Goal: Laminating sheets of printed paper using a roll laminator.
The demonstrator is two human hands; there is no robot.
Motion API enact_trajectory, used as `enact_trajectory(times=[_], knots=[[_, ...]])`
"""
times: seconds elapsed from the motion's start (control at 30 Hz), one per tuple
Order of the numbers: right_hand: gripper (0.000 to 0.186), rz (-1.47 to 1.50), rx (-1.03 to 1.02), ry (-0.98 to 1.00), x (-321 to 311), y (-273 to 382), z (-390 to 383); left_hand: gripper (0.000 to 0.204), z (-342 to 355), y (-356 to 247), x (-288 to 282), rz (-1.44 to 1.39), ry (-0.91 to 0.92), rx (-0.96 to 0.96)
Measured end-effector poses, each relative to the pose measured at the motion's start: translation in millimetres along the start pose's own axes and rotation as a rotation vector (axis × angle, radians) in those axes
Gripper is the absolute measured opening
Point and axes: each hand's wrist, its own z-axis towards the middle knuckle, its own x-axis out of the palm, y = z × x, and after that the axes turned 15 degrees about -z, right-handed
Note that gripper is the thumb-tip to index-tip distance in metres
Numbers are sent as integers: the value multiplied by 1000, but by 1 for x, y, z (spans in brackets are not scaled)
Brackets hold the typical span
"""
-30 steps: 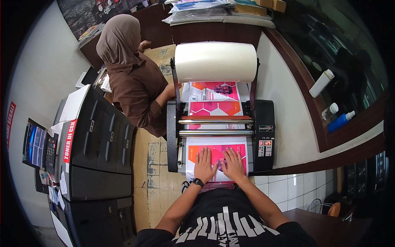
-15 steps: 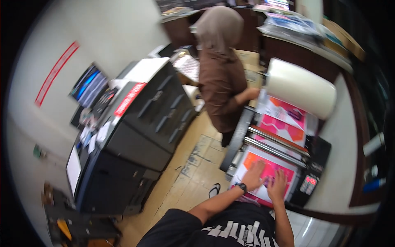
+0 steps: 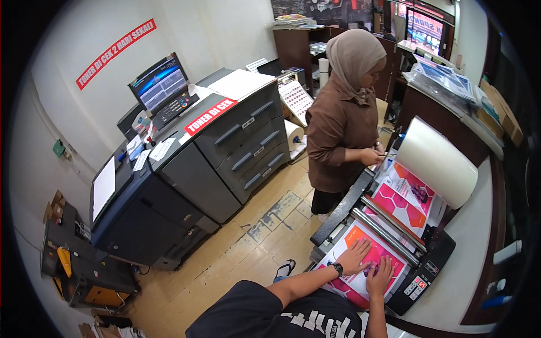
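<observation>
Red digits (image 3: 422,284) glow beside the sheet (image 3: 379,248) under both hands (image 3: 354,257) (image 3: 380,278).

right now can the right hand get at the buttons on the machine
Probably yes: the right hand rests on the printed sheet and grips nothing, with the buttons close by to its right. Nothing visible stands between them.

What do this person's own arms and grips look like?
A short black fabric sleeve covers the left upper arm; the right sleeve is out of view. A dark strapped wristwatch circles the left wrist. The left grip and right grip are ungloved.
</observation>
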Motion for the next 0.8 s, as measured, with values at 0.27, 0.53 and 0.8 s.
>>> enact_trajectory(times=[0.27, 0.53, 0.8], knots=[[45, 40, -8, -151, 10, 9, 14, 77, 6, 15, -10, -99, -49, 97], [47, 53, 79, -143, -2, 0, 6, 83, 13, 5, -10, -13, 11, 82], [47, 60, 161, -147, -19, -11, -33, 86, -11, 4, -7, 34, -1, 60]])
